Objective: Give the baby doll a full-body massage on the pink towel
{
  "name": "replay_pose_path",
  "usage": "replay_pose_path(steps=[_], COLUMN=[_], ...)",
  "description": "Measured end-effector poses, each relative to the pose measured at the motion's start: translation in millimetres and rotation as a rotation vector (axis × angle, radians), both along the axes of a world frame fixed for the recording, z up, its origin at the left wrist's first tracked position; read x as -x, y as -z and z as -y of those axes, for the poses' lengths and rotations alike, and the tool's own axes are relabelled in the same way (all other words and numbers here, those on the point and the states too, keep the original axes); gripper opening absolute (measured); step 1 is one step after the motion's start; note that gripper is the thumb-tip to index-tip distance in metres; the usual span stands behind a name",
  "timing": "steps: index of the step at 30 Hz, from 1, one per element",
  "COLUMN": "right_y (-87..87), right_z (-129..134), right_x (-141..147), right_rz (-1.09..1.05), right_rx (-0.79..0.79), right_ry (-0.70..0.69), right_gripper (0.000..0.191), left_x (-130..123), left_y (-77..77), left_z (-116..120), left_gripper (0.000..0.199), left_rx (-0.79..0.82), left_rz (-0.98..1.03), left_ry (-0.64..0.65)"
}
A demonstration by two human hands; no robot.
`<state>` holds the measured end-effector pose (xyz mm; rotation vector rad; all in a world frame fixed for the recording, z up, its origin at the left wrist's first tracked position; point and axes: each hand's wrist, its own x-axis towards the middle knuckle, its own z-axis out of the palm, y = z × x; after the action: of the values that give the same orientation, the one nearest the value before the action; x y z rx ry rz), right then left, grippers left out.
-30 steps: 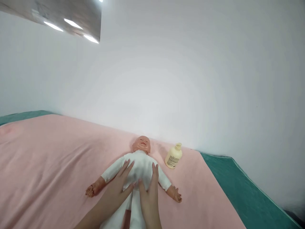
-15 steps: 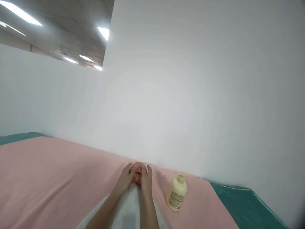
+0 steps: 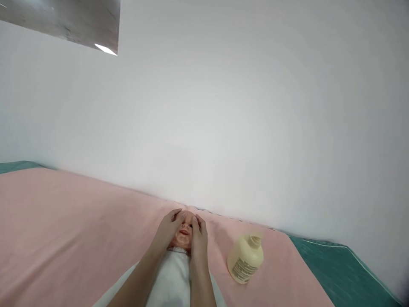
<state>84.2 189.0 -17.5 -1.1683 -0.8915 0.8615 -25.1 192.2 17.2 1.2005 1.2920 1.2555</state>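
A baby doll in a white garment lies face up at the bottom middle. Its head is between my two hands. My left hand curves around one side of the head, thumb laid over the brow and eye. On the other side, my right hand cups the head with its thumb near the other eye. The doll's mouth and chin show between my hands, while the sides of its head are covered. To the right of my right hand stands a pale yellow bottle with a printed label.
A pink cloth lies under the doll and the bottle. Green material shows past its right edge and at the far left. A plain white wall rises directly behind.
Both thumbs have shifted up the doll's face toward the eyes and brow, so more of its mouth and chin shows. The view has tilted down and come closer.
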Motion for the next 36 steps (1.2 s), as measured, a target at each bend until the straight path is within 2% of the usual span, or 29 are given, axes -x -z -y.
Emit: replay_pose_path(steps=[3,6,12,19,25,30,36], right_y=[-10.9,-8.9,9.3,14.5,24.1,14.7,1.4], right_z=[9,12,5,2,0,5,13], right_x=[1,0,-3,-5,-8,-5,0], right_rz=[-0.073,-0.118,-0.123,-0.175,-0.24,-0.223,-0.181], right_rx=[0.087,0.109,0.054,0.082,0.029,0.046,0.114], right_ry=[-0.065,-0.094,-0.043,-0.047,-0.064,-0.052,-0.08], right_gripper=[0.047,0.051,0.049,0.047,0.046,0.052,0.057], left_x=[1,0,-1,-1,-2,-3,0], left_y=[-6.4,-8.0,4.5,15.6,26.2,16.5,-2.6], left_z=[5,8,6,0,-1,5,13], left_gripper=[0.036,0.034,0.032,0.036,0.038,0.038,0.042], left_rx=[0.077,0.111,0.09,0.068,0.077,0.047,0.101], left_rz=[0.009,0.028,0.046,0.152,0.222,0.205,0.029], left_ry=[-0.004,0.001,0.001,-0.062,-0.079,-0.051,-0.042])
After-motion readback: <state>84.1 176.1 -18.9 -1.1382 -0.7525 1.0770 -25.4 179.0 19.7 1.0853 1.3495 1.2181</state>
